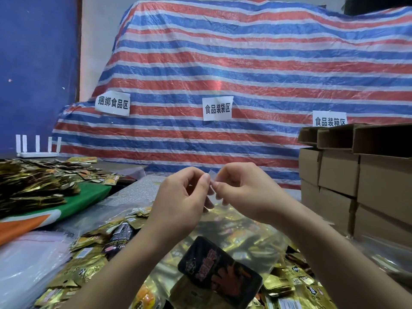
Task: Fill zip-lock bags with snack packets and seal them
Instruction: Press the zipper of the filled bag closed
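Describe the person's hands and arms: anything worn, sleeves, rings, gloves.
Both hands are bare: no gloves on the left hand or the right hand. No rings, watch or bracelet show on either. Both forearms are uncovered as far as the picture's lower edge, so no sleeve is in view. The fingernails look short and unpainted.
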